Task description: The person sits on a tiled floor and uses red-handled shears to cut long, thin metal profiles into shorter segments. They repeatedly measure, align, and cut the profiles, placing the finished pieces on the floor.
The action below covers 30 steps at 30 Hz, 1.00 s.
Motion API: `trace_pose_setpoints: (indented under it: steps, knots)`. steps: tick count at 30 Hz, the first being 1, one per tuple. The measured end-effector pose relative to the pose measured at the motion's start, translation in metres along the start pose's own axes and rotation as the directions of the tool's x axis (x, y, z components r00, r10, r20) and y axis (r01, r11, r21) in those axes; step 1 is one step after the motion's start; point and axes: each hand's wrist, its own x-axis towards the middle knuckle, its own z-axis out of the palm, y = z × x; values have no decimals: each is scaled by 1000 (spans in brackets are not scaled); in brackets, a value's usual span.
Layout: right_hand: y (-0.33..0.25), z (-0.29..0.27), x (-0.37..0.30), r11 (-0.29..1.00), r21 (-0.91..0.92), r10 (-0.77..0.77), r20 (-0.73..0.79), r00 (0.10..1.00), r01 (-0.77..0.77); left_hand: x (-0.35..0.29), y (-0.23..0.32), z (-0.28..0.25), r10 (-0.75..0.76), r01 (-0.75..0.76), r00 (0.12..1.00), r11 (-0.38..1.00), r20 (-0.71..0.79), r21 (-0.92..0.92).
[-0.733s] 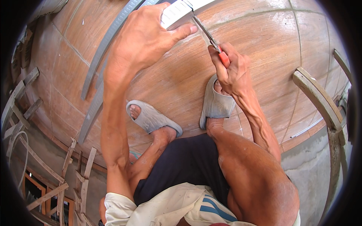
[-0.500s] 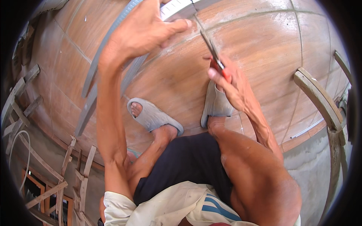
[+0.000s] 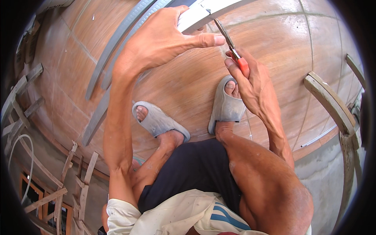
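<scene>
Wood-look tile floor (image 3: 176,84), white channel (image 3: 229,7) at top centre of view: probably light, stiff lengthwise, sharp-edged, so hold by flat faces. Left hand (image 3: 154,45) at its end, thumb stretched clear, can't tell if fingers grip. Right hand (image 3: 256,86) closed round red-handled snips (image 3: 243,67), blades angled up toward channel

White profile (image 3: 229,8): we lose its right end past the view's top edge.
Left hand (image 3: 162,45): we find some of its fingers hidden behind the profile.
Red-handled tool (image 3: 243,67): we cannot tell whether its tip touches the profile; the right hand (image 3: 255,84) hides part of its grip from us.
Grey strips (image 3: 110,50): cut off above us; the left forearm (image 3: 117,129) covers part of them.
</scene>
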Motion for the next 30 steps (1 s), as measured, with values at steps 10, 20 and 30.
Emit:
trace_pose_setpoints:
  steps: [10, 20, 30]
  knots:
    - [5, 6, -5, 997, -56, -63, -39, 997, 61, -7, 36, -3, -135, 138, 990, 986, 40, -92]
    - [9, 4, -5, 992, -83, -99, -55, 994, 94, -7, 41, 2, -179, 179, 984, 984, 4, -19]
    - [7, 5, -8, 995, -39, -95, -77, 992, 93, -10, 52, 13, -169, 187, 981, 959, -98, 215]
